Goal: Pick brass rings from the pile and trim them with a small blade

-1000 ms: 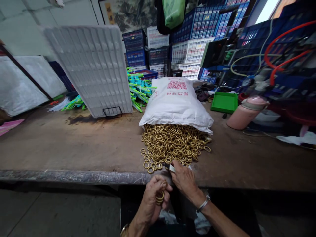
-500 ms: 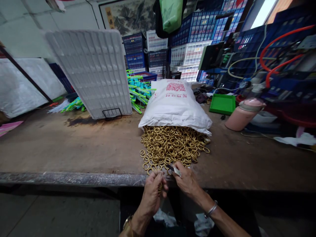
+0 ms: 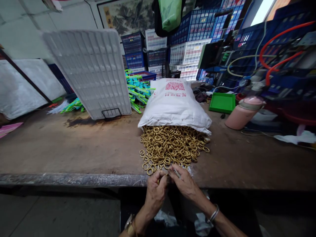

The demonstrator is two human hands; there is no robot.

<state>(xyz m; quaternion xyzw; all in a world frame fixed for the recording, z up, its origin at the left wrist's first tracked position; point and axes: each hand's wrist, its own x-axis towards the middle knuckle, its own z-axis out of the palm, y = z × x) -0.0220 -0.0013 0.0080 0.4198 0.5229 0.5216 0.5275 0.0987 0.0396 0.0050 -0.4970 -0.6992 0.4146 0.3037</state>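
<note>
My left hand [image 3: 156, 188] is closed around a gold ring at the table's front edge; most of the ring is hidden by the fingers. Close against it, my right hand [image 3: 181, 181] pinches a small thin tool [image 3: 176, 171] with a pale body, whose tip is hidden between the hands. Just beyond both hands lies a heap of gold rings [image 3: 170, 144], spilling from the mouth of a white woven sack [image 3: 175, 105] with red print. A few loose rings [image 3: 145, 166] lie at the heap's left front.
A ribbed white tray [image 3: 91, 75] leans upright at the left, with green and blue plastic pieces [image 3: 139, 90] behind it. On the right stand a green tray [image 3: 222, 102] and a pink bottle [image 3: 244, 113]. Stacked crates [image 3: 190, 52] fill the back.
My hands have come together, the right moving left to the left hand's fingertips. The tool's dark tip, visible before, is now hidden between them. The heap and sack look the same.
</note>
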